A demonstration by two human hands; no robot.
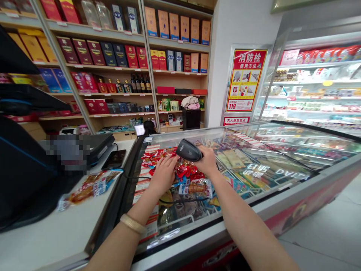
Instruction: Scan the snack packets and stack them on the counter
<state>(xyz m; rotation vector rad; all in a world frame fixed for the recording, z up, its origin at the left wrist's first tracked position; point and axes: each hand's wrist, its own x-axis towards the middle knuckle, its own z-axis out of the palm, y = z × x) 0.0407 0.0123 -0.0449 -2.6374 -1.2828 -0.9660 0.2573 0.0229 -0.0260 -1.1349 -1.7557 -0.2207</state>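
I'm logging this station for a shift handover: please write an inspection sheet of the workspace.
Surface: glass-topped freezer beside a white counter
Work items: handheld scanner; red-wrapped packets; clear-ended packet nearer the wearer
Clutter: phone and snack packs on the counter
Left hand: at the red-wrapped packets
Right hand: grips the handheld scanner
Cables: black cable across the freezer top; ends unclear
Surroundings: stocked shelves, fire-hydrant poster, lit display fridge

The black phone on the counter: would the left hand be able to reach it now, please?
Probably yes: the left hand, at the red packets, seems to have nothing tall between it and the phone; only a thin cable runs low nearby.
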